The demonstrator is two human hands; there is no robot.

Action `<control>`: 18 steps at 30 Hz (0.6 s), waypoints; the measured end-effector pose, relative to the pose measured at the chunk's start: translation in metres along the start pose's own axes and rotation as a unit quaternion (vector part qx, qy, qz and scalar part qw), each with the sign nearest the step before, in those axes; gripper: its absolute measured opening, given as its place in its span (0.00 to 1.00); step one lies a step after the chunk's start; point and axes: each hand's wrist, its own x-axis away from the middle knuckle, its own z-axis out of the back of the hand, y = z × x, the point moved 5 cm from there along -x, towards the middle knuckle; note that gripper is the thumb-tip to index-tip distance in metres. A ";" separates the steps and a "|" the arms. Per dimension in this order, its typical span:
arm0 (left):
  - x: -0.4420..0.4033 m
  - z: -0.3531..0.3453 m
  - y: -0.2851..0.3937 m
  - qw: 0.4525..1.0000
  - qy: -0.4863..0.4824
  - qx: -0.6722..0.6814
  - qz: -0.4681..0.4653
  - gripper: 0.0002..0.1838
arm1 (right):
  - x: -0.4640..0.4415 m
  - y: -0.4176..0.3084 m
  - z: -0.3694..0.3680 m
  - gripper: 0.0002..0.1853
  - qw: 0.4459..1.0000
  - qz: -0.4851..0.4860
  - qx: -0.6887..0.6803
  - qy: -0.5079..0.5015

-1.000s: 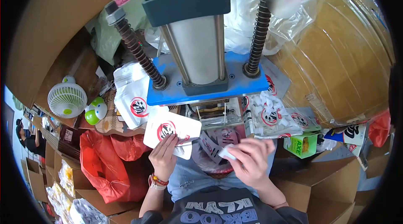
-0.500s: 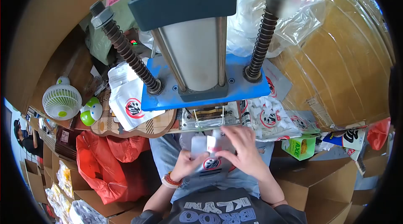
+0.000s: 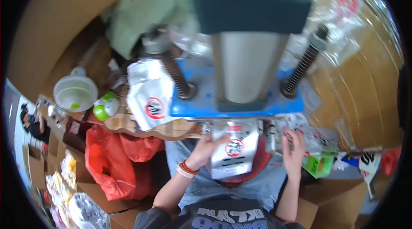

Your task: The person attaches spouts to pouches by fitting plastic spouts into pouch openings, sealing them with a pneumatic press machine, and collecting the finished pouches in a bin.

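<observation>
My left hand (image 3: 207, 148) is closed on the left edge of a white pouch (image 3: 235, 151) with a red ring logo and black characters. The pouch's upper end lies at the opening beneath the blue plate (image 3: 236, 108) of a press, while its lower end hangs over my lap. To the right, my right hand (image 3: 293, 148) is at a heap of small white packets (image 3: 296, 122), thumb and fingers apart. Its fingertips reach the heap's near edge. Blur hides whether they touch a packet. Below the pouch, a red basin-like rim (image 3: 262, 160) shows between my legs.
The press cylinder (image 3: 249, 65) stands ahead, flanked by spring rods (image 3: 305, 61). More white pouches (image 3: 150, 100) lie left on a wavy-edged board (image 3: 128, 126). A small fan (image 3: 75, 93), red bags (image 3: 107, 160), a green box (image 3: 318, 165) and cartons (image 3: 339, 190) surround me. Another person (image 3: 36, 128) is far left.
The pouch has moved from over my lap up to the press, held in my left hand. My right hand has left it and moved right to the packets. The camera view has shifted.
</observation>
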 end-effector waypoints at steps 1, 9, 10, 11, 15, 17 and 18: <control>0.009 0.002 0.025 0.992 -0.040 -0.095 0.077 0.19 | 0.000 0.002 0.000 0.11 1.000 -0.007 -0.021 -0.006; -0.006 0.167 0.176 0.585 0.346 -0.658 -0.324 0.34 | 0.004 -0.004 -0.007 0.07 0.998 0.018 0.059 0.032; -0.014 0.174 0.179 0.535 0.329 -0.726 -0.281 0.38 | 0.004 -0.005 -0.007 0.07 0.997 0.018 0.068 0.043; -0.022 0.181 0.179 0.479 0.308 -0.788 -0.235 0.42 | 0.005 -0.004 -0.009 0.07 0.997 0.018 0.067 0.046; -0.031 0.188 0.190 0.526 0.246 -0.764 -0.282 0.40 | 0.006 -0.005 -0.008 0.06 0.994 0.022 0.082 0.073; -0.014 0.169 0.206 0.603 0.197 -0.745 -0.206 0.36 | 0.005 -0.008 -0.006 0.06 0.992 0.029 0.089 0.084; -0.005 0.167 0.201 0.656 0.171 -0.713 -0.182 0.35 | 0.005 -0.008 -0.006 0.06 0.993 0.027 0.085 0.079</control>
